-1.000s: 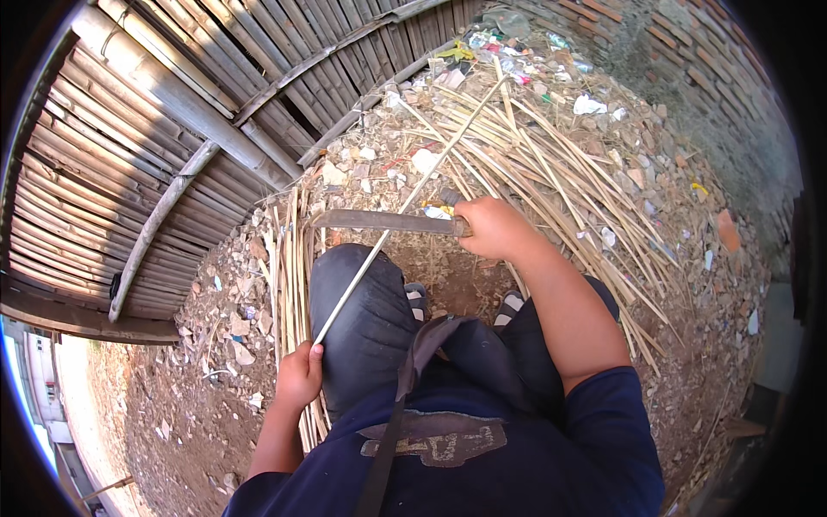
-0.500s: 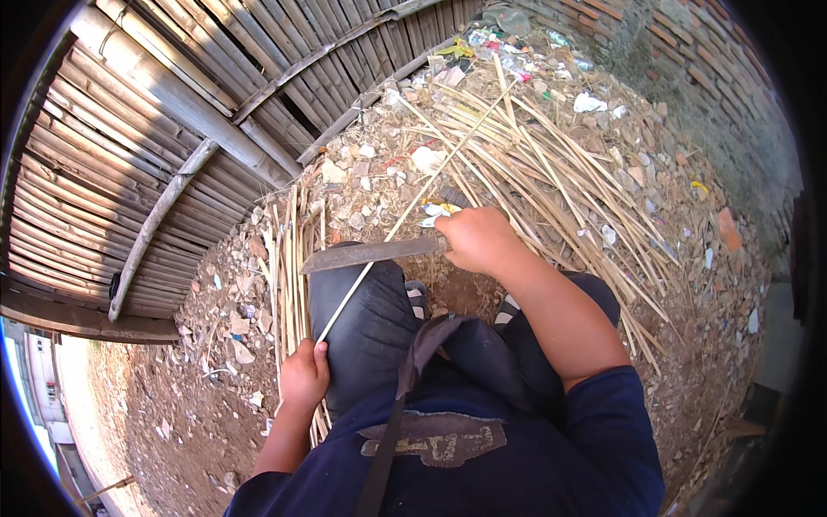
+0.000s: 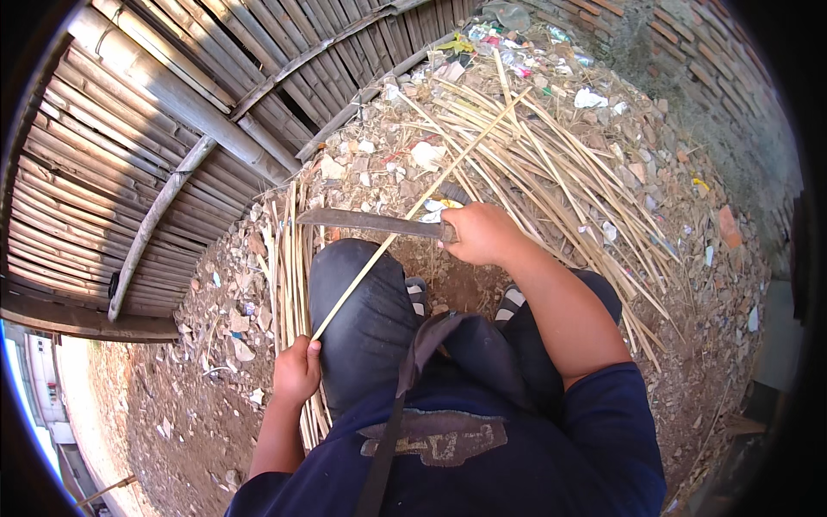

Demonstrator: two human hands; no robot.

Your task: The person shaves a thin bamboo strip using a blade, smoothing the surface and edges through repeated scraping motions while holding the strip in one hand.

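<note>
Long, thin, pale-yellow bamboo strip (image 3: pixel 357 283): slants from the left grip toward the upper right, above brown, rubble-strewn ground (image 3: pixel 189 431). To the left and ahead, a large wall of weathered, greyish-brown bamboo slats (image 3: pixel 112 172), barred with thick round poles. At far right, a rough wall of grey and reddish bricks (image 3: pixel 680 52). Between the two, a broad, loose pile of pale-yellow bamboo strips (image 3: pixel 560 172), criss-crossed, with the far end of the slanting strip in front of part of it in this view. Nearer, a navy-blue cloth shirt (image 3: pixel 534 465) and dark, creased trousers (image 3: pixel 362 345). Just beside the left knee, a narrow bundle of pale bamboo strips (image 3: pixel 280 250), set side by side.

Past that same knee, runs the long free length of the strip, up and out from the left grip. Partway along, crosses a flat, dark-grey metal machete (image 3: pixel 362 221), tip to the left; hard to tell touch from gap at the crossing.

Around the strip's lower end, a bare left hand (image 3: pixel 297 370), closed tight, thumb uppermost. Around the machete's handle, a bare right hand (image 3: pixel 478 234), fingers curled firmly, to the right of the strip and apart from it. Among the rubble ahead, a small, crumpled white scrap of litter (image 3: pixel 590 99).
</note>
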